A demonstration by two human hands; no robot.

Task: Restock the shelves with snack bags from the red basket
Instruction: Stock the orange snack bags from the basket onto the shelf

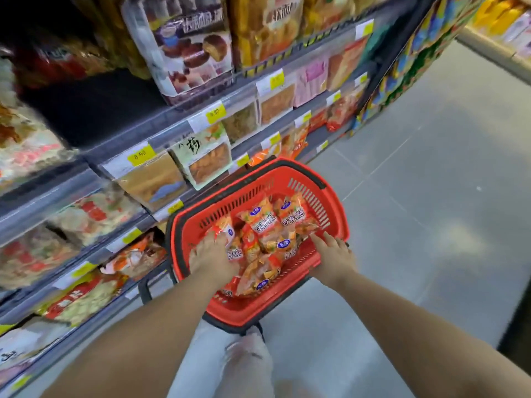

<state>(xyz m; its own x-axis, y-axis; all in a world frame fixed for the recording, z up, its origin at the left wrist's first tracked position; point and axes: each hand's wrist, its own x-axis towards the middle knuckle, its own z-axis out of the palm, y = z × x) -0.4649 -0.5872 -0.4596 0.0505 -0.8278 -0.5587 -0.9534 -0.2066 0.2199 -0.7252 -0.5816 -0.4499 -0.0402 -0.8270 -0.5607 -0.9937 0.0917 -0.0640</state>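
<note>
While a person stands over a red slotted plastic basket (290, 179) on the grey floor (431, 196), just beside grey metal shop shelves (172, 122), both bare hands reach inside it. The left hand (212, 255) rests on shiny orange-red snack bags (265, 222); whether it grips one I cannot tell. The right hand (333, 254) lies with fingers stretched, touching the heap's edge, holding nothing. With the basket piled full and no bag lifted out, restocking looks barely begun.
</note>
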